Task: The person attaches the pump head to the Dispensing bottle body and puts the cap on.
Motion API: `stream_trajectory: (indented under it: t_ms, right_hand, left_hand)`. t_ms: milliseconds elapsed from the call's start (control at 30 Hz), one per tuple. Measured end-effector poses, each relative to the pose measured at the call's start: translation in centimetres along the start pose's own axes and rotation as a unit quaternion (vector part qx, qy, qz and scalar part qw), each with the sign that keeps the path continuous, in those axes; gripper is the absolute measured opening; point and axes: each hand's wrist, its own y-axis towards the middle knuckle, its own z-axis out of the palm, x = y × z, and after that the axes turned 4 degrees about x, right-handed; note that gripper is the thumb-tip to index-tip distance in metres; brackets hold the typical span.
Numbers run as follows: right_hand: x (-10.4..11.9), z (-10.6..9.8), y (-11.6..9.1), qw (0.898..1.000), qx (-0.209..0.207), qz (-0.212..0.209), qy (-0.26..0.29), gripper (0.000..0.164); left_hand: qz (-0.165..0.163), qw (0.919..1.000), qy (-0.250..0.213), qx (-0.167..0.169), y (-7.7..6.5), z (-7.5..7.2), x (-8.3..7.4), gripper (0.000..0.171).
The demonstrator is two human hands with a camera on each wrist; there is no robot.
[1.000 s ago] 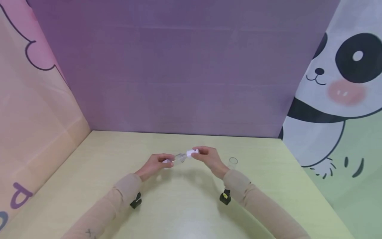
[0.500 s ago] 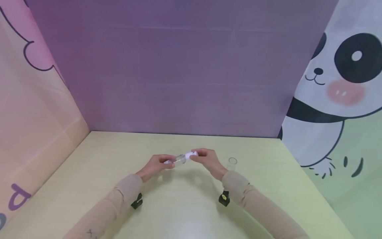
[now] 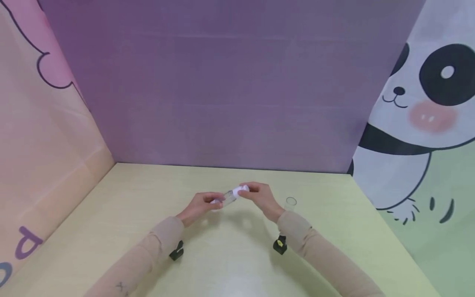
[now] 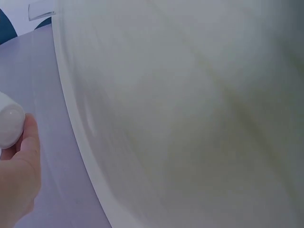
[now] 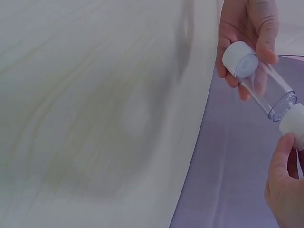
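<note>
My left hand (image 3: 202, 205) holds a small clear bottle (image 5: 270, 90) by its white-bottomed end (image 5: 240, 59), fingers and thumb on either side. The bottle is tilted above the table, its open-looking rim pointing up toward my right hand (image 3: 262, 198). That hand pinches a white cap (image 3: 241, 191) between thumb and fingers, right at the bottle's rim. Whether the cap sits on the rim or only meets it, I cannot tell. In the left wrist view, part of my left hand (image 4: 21, 178) shows with the white bottle end (image 4: 10, 124).
A clear, cup-like cover (image 3: 290, 203) stands on the pale table (image 3: 230, 255), beyond my right wrist and partly hidden by it. Purple cloth (image 3: 230, 90) rises behind the table, with printed cloth panels on both sides, a panda (image 3: 393, 177) on the right one.
My left hand has moved a little to the right with the bottle, toward the cap. The right hand still pinches the cap and has hardly moved. The clear cover stays in place.
</note>
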Motion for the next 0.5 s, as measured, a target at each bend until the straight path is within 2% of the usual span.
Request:
stream_trajectory:
  t_ms: [200,500]
  right_hand:
    - [0.29,-0.25,0.29,0.999,0.002,0.001,-0.033,0.037]
    - [0.41,-0.27,0.29,0.999,0.002,0.013,-0.047,0.040]
  left_hand:
    - [0.002,0.9999,-0.012,-0.003,0.17,0.21,-0.09,0.037]
    - [0.003,0.9999,-0.011,0.011,0.25,0.30,0.03,0.036]
